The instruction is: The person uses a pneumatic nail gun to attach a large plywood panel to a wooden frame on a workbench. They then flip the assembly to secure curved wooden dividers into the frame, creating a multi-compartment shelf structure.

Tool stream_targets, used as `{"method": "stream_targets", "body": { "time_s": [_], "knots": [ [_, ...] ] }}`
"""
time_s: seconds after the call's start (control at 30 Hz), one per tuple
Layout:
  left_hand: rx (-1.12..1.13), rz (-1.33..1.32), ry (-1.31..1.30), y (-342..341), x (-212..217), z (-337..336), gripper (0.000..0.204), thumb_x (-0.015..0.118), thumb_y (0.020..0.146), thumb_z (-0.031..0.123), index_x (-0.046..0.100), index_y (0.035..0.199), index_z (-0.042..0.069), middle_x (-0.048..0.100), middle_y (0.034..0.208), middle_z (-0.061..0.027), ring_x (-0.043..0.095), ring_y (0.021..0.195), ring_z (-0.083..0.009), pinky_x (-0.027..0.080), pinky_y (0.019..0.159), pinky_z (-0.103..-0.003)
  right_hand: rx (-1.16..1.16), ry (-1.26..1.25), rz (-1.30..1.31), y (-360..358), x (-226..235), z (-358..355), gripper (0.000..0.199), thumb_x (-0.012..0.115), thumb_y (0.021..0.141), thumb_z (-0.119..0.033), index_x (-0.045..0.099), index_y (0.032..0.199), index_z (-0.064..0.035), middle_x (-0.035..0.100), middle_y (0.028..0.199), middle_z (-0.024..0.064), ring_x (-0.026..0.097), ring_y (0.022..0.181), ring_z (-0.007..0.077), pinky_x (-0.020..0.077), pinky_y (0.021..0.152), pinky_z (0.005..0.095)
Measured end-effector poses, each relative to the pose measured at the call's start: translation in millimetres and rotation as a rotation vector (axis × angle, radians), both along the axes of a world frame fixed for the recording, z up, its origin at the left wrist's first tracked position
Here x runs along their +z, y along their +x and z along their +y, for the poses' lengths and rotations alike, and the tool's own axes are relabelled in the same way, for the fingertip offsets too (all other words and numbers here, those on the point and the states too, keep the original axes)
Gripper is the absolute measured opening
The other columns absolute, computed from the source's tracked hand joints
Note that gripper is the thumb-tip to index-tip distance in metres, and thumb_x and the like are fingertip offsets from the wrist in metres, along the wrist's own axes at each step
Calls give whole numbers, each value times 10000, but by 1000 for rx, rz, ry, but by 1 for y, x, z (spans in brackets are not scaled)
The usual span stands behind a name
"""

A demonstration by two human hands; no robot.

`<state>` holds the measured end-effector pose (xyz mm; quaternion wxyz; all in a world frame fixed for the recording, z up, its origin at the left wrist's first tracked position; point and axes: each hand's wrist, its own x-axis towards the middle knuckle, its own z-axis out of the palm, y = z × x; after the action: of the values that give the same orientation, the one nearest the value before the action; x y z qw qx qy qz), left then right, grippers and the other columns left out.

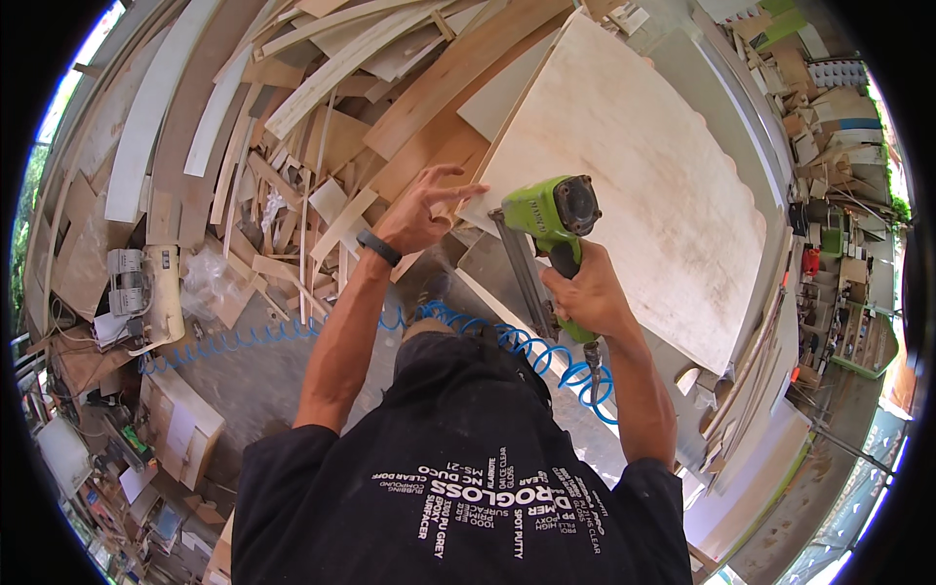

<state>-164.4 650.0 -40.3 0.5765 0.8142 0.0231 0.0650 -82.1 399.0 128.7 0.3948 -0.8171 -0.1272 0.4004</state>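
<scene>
Head view — right hand [583, 292] in closed grip on lime-green pneumatic nail gun [551, 219] with coiled blue air hose [526, 346], at edge of pale plywood panel [634, 185]; left hand [421, 210] open, fingers spread, just beside panel.

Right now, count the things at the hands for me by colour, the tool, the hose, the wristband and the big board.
Green: 1, nail gun, in the right hand
Blue: 1, coiled hose
Black: 1, wristband, on the left hand
Pale wood: 1, board
Total: 4
</scene>
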Motion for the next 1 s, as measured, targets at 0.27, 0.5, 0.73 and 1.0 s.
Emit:
{"method": "stream_targets", "body": {
  "time_s": [0.27, 0.5, 0.73, 1.0],
  "knots": [
    [-9, -33, 3, 5, -5, -1, 869, 507, 655, -148, 705, 1381, 286, 490, 1496, -152, 425, 1455, -356, 398, 1177, -452, 61, 28, -90, 5, 3, -2, 272, 644, 908, -59, 630, 1137, 88, 595, 679, 33, 558, 480, 103, 465, 467, 292],
    [24, -70, -443, 26, -15, 12, 756, 528, 679, -68, 696, 1387, 138, 542, 1468, -108, 506, 1380, -250, 404, 1150, -401, -113, 38, -199, -20, -14, -45, 406, 767, 849, -161, 636, 1143, 88, 698, 784, 209, 678, 711, 246, 554, 721, 406],
    [328, 385, -507, 125, -27, 10, 642, 683, 921, 519, 667, 1345, 37, 709, 1225, -108, 652, 1170, -210, 491, 1001, -369, -822, 168, -193, -69, -12, -155, 184, 742, 942, -94, 599, 945, 22, 562, 608, 19, 518, 433, 105, 443, 421, 297],
    [-109, 543, -764, 229, -2, -2, 474, 672, 968, 392, 660, 1249, 11, 728, 1156, -124, 723, 997, -234, 589, 876, -361, -1351, 179, -146, -114, -58, -253, 141, 707, 915, -73, 598, 888, 12, 558, 596, 47, 538, 408, 151, 491, 407, 341]
  ]
}}
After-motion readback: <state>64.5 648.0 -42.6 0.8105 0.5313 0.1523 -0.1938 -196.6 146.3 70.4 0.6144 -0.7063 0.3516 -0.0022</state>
